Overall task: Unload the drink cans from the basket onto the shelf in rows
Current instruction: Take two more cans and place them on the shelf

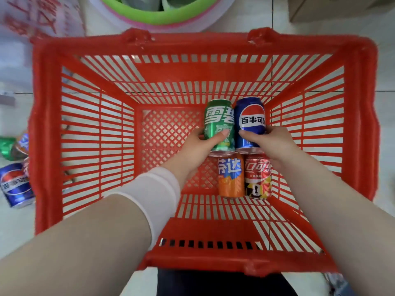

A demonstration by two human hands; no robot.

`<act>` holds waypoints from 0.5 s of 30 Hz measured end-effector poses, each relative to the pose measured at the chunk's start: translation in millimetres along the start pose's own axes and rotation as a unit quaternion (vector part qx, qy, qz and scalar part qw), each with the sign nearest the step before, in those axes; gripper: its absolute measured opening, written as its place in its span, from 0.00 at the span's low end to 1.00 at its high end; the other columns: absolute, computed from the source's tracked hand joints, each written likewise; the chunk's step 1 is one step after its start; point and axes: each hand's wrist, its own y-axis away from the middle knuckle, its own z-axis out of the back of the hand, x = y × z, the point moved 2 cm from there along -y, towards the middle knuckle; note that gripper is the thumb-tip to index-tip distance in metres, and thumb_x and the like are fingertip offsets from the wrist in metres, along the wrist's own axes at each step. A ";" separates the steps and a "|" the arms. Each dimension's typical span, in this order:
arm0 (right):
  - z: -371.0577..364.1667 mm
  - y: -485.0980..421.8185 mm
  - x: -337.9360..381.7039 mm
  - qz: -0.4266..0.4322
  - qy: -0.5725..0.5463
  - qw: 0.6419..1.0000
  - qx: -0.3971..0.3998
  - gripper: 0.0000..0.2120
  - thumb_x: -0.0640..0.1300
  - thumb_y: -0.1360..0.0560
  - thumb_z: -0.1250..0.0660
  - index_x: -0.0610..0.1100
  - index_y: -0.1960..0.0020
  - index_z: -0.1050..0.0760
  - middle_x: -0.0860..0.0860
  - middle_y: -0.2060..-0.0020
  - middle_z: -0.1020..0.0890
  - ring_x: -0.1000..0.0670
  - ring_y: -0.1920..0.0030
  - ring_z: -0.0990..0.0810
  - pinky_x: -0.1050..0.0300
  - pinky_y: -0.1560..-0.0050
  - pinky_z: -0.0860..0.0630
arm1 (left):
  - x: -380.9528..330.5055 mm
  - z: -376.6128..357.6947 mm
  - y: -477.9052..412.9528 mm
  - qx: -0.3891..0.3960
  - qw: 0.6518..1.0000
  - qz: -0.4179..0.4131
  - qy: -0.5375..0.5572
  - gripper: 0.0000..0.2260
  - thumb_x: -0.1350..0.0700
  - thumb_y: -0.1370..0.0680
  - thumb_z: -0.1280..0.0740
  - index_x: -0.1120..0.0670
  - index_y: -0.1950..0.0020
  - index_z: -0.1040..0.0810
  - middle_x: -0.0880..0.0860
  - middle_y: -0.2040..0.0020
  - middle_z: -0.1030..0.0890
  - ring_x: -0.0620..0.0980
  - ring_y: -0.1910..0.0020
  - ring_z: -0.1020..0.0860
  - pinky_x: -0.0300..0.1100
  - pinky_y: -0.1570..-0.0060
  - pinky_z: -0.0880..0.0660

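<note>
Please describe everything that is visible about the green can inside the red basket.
The green can looks like metal, with large white characters on its side and a silvery rim at its near end. It is in the right half of the red basket, pointing away from the camera. The left hand grips it, thumb across its lower side. The blue can, held by the right hand, sits close beside it on the right; the orange can lies just nearer the camera. Whether it is lifted off the basket floor cannot be told.
</note>
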 end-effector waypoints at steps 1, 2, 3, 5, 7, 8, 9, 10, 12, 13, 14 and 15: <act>2.6 16.5 7.1 0.007 -0.010 1.000 0.014 0.20 0.44 0.34 0.24 0.42 0.46 0.27 0.46 0.51 0.19 0.48 0.51 0.20 0.55 0.50 0.22 | -5.0 2.5 18.2 -0.002 1.000 0.001 0.004 0.17 0.47 0.29 0.29 0.50 0.45 0.29 0.53 0.42 0.21 0.51 0.44 0.22 0.49 0.38 0.28; 4.9 34.7 14.2 0.013 -0.016 0.999 0.027 0.18 0.43 0.33 0.25 0.43 0.47 0.26 0.47 0.52 0.19 0.50 0.53 0.20 0.56 0.52 0.23 | -9.4 4.8 37.1 -0.009 1.000 0.001 0.012 0.16 0.47 0.29 0.29 0.50 0.47 0.29 0.52 0.42 0.21 0.51 0.44 0.22 0.49 0.38 0.28; 7.5 54.3 20.3 0.018 -0.021 0.999 0.039 0.17 0.43 0.33 0.25 0.43 0.48 0.26 0.47 0.52 0.19 0.50 0.53 0.19 0.57 0.52 0.22 | -13.6 7.1 58.1 -0.019 0.999 0.003 0.027 0.16 0.47 0.29 0.28 0.50 0.47 0.28 0.52 0.43 0.21 0.51 0.44 0.22 0.49 0.38 0.28; 14.3 97.5 33.2 0.025 -0.027 0.998 0.056 0.18 0.44 0.34 0.25 0.42 0.46 0.24 0.47 0.52 0.18 0.48 0.52 0.19 0.54 0.51 0.22 | -24.7 9.5 104.4 -0.031 0.997 0.007 0.067 0.24 0.48 0.32 0.26 0.53 0.40 0.28 0.53 0.43 0.21 0.52 0.45 0.21 0.50 0.39 0.27; 23.9 145.6 47.7 0.032 -0.023 0.997 0.071 0.17 0.45 0.34 0.24 0.45 0.47 0.23 0.47 0.53 0.17 0.47 0.52 0.18 0.52 0.51 0.22 | -38.7 10.3 157.0 -0.025 0.993 0.015 0.113 0.36 0.47 0.37 0.24 0.57 0.34 0.33 0.56 0.41 0.21 0.54 0.43 0.21 0.52 0.40 0.27; 29.3 171.0 54.8 0.038 -0.025 0.996 0.077 0.15 0.45 0.34 0.25 0.45 0.49 0.24 0.47 0.54 0.17 0.47 0.53 0.18 0.51 0.50 0.23 | -46.1 10.6 183.9 -0.014 0.992 0.017 0.126 0.38 0.47 0.38 0.25 0.58 0.33 0.34 0.57 0.40 0.21 0.55 0.43 0.21 0.53 0.39 0.27; 35.2 197.7 61.4 0.042 -0.025 0.995 0.082 0.14 0.44 0.33 0.25 0.46 0.50 0.24 0.47 0.54 0.18 0.48 0.54 0.19 0.52 0.50 0.23 | -53.9 10.3 212.0 -0.003 0.991 0.016 0.136 0.38 0.47 0.37 0.26 0.58 0.32 0.36 0.58 0.39 0.22 0.56 0.42 0.21 0.54 0.39 0.27; 41.6 225.7 69.7 0.048 -0.023 0.995 0.084 0.16 0.43 0.33 0.26 0.45 0.47 0.25 0.47 0.52 0.18 0.49 0.55 0.19 0.56 0.52 0.23 | -61.0 10.5 239.7 0.001 0.989 0.016 0.144 0.37 0.49 0.36 0.27 0.58 0.31 0.37 0.58 0.39 0.22 0.55 0.42 0.22 0.54 0.38 0.28; 56.0 281.5 87.3 0.060 -0.017 0.995 0.083 0.25 0.43 0.32 0.26 0.41 0.38 0.29 0.47 0.48 0.19 0.54 0.56 0.20 0.64 0.57 0.24 | -76.4 11.2 294.4 -0.002 0.990 0.014 0.143 0.37 0.49 0.36 0.27 0.58 0.31 0.39 0.57 0.38 0.23 0.55 0.41 0.22 0.54 0.38 0.28; 64.1 309.1 96.8 0.066 -0.019 0.994 0.083 0.27 0.43 0.32 0.27 0.40 0.36 0.32 0.47 0.47 0.20 0.56 0.56 0.21 0.66 0.57 0.25 | -84.5 11.5 319.8 0.000 0.991 0.008 0.135 0.38 0.48 0.37 0.26 0.57 0.32 0.38 0.56 0.38 0.23 0.55 0.41 0.22 0.55 0.38 0.28; 71.6 336.6 106.9 0.073 -0.022 0.994 0.083 0.28 0.43 0.32 0.27 0.41 0.35 0.34 0.48 0.46 0.21 0.58 0.55 0.22 0.66 0.56 0.25 | -93.0 11.6 344.5 0.006 0.992 -0.001 0.125 0.37 0.47 0.37 0.26 0.57 0.32 0.38 0.56 0.38 0.23 0.55 0.40 0.23 0.55 0.38 0.28; 78.9 364.3 117.0 0.078 -0.026 0.993 0.083 0.28 0.42 0.31 0.28 0.42 0.35 0.36 0.50 0.46 0.22 0.59 0.55 0.22 0.66 0.54 0.24 | -102.7 11.6 370.1 0.010 0.993 -0.011 0.118 0.34 0.50 0.34 0.26 0.57 0.33 0.37 0.56 0.38 0.23 0.55 0.40 0.23 0.53 0.39 0.27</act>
